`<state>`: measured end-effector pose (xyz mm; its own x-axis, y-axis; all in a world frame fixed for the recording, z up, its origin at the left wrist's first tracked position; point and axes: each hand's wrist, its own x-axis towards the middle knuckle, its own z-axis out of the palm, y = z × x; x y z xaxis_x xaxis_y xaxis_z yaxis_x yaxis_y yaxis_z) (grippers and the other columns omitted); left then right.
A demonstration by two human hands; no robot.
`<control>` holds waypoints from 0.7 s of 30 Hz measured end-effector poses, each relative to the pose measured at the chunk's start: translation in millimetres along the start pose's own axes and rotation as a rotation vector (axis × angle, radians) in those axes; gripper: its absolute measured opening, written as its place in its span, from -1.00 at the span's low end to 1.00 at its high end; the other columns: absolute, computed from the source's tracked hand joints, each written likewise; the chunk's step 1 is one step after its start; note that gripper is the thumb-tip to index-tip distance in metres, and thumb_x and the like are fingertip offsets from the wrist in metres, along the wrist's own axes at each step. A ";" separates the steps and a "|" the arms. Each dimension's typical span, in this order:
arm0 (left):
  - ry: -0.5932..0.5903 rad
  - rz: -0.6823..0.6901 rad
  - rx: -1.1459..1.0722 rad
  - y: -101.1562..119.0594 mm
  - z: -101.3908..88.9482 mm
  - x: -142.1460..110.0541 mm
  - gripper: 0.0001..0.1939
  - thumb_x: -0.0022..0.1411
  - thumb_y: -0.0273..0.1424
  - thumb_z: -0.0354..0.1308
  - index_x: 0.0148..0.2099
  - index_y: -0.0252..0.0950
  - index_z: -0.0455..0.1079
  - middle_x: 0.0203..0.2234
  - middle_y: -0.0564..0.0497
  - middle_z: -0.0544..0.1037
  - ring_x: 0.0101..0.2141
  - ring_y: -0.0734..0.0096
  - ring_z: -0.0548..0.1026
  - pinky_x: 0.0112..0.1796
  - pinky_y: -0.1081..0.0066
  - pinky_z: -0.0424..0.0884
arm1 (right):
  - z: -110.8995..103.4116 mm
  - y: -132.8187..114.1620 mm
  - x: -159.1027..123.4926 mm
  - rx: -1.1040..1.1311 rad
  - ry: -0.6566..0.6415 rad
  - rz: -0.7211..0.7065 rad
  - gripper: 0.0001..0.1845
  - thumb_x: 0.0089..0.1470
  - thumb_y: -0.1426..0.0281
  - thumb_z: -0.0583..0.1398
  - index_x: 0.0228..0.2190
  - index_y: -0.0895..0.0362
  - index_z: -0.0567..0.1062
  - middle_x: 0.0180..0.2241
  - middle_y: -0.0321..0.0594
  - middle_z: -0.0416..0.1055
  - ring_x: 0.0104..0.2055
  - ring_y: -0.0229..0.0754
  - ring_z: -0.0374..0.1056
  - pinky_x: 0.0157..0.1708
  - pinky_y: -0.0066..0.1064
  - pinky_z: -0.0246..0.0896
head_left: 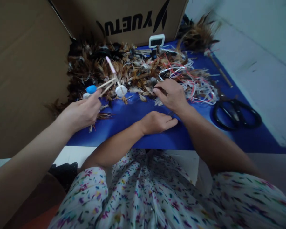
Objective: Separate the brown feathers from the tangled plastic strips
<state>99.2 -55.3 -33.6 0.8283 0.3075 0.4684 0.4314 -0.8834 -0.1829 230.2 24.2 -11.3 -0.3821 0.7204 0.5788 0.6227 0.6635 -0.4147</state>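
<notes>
My left hand (158, 122) is closed above the blue tabletop (133, 109), fingertips pressed together near the front edge; what they pinch, if anything, is too small to make out. Further forward, my right hand (171, 93) has its thumb and fingers pinched at the front of a pile of brown, black and pale feathers (131, 73). Whatever lies between those fingers cannot be made out. White and red plastic strips (197, 89) lie tangled beside the right hand.
From the left, another person's hand (84, 111) holds wooden sticks (107, 86) with blue, white and pink ends. Black-handled scissors (238, 114) lie at right. Behind stand a small white digital display (156, 40) and a cardboard box (131, 19). A feather duster (202, 35) lies back right.
</notes>
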 end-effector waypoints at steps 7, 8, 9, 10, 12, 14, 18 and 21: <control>0.053 -0.140 -0.088 -11.5 2.0 -13.2 -0.69 0.46 -0.41 -0.09 -0.10 -0.27 0.51 -0.50 0.05 0.54 -0.49 0.50 0.48 -0.48 0.42 0.24 | -9.0 6.9 2.7 0.023 -0.057 0.000 -0.79 0.20 0.26 0.12 -0.32 -0.01 0.56 -0.24 -0.11 0.56 -0.12 0.06 0.42 0.01 -0.03 0.26; 0.063 -0.137 -0.089 -11.6 1.4 -13.0 -0.69 0.46 -0.41 -0.09 -0.10 -0.27 0.51 -0.50 0.05 0.55 -0.49 0.50 0.47 -0.49 0.43 0.24 | -10.5 7.4 3.0 0.027 -0.054 0.014 -0.80 0.20 0.27 0.13 -0.32 -0.02 0.57 -0.24 -0.12 0.56 -0.11 0.06 0.42 0.01 -0.03 0.27; 0.068 -0.130 -0.088 -11.3 1.0 -12.6 -0.68 0.46 -0.41 -0.09 -0.11 -0.26 0.51 -0.50 0.06 0.55 -0.49 0.51 0.47 -0.49 0.43 0.23 | -12.0 7.7 3.3 0.031 -0.045 0.026 -0.80 0.19 0.28 0.14 -0.31 -0.03 0.58 -0.23 -0.12 0.56 -0.11 0.06 0.42 0.01 -0.02 0.27; 0.068 -0.120 -0.087 -10.9 0.6 -12.2 -0.68 0.46 -0.41 -0.10 -0.12 -0.26 0.51 -0.50 0.06 0.55 -0.50 0.52 0.47 -0.50 0.43 0.23 | -13.5 8.0 3.6 0.033 -0.038 0.034 -0.80 0.18 0.29 0.14 -0.30 -0.02 0.59 -0.23 -0.12 0.57 -0.10 0.06 0.42 0.01 -0.02 0.27; 0.060 -0.102 -0.095 -10.0 0.0 -11.6 -0.67 0.46 -0.42 -0.10 -0.15 -0.26 0.51 -0.51 0.07 0.54 -0.50 0.53 0.46 -0.51 0.43 0.22 | -17.6 8.2 4.2 0.041 -0.043 0.039 -0.79 0.16 0.32 0.14 -0.29 -0.01 0.60 -0.22 -0.13 0.57 -0.10 0.05 0.43 0.01 -0.03 0.28; 0.050 -0.099 -0.109 -10.6 -0.6 -12.0 -0.68 0.46 -0.41 -0.10 -0.15 -0.26 0.51 -0.50 0.07 0.55 -0.50 0.52 0.46 -0.51 0.43 0.22 | -24.4 8.4 4.9 0.054 -0.072 0.042 -0.79 0.13 0.34 0.15 -0.28 0.01 0.61 -0.23 -0.15 0.58 -0.12 0.02 0.45 -0.02 -0.07 0.30; 0.041 -0.168 -0.130 -22.1 -2.2 -17.1 -0.69 0.45 -0.41 -0.10 -0.15 -0.24 0.50 -0.47 0.05 0.57 -0.49 0.51 0.47 -0.49 0.44 0.26 | -45.3 7.6 4.1 0.104 -0.161 0.091 -0.80 0.10 0.31 0.20 -0.28 0.03 0.62 -0.29 -0.18 0.58 -0.27 -0.06 0.44 -0.17 -0.16 0.32; 0.079 -0.394 -0.085 -43.3 -5.0 -25.2 -0.70 0.44 -0.40 -0.08 -0.19 -0.25 0.50 -0.42 0.00 0.60 -0.42 0.47 0.52 -0.41 0.45 0.34 | -60.3 5.3 -1.2 0.146 -0.319 0.135 -0.79 0.09 0.23 0.23 -0.30 0.06 0.62 -0.40 -0.20 0.54 -0.37 -0.12 0.41 -0.29 -0.25 0.28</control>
<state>57.9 -26.6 -33.2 0.5739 0.6032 0.5538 0.6764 -0.7304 0.0946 275.2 14.6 28.2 -0.5110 0.8150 0.2732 0.5873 0.5631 -0.5814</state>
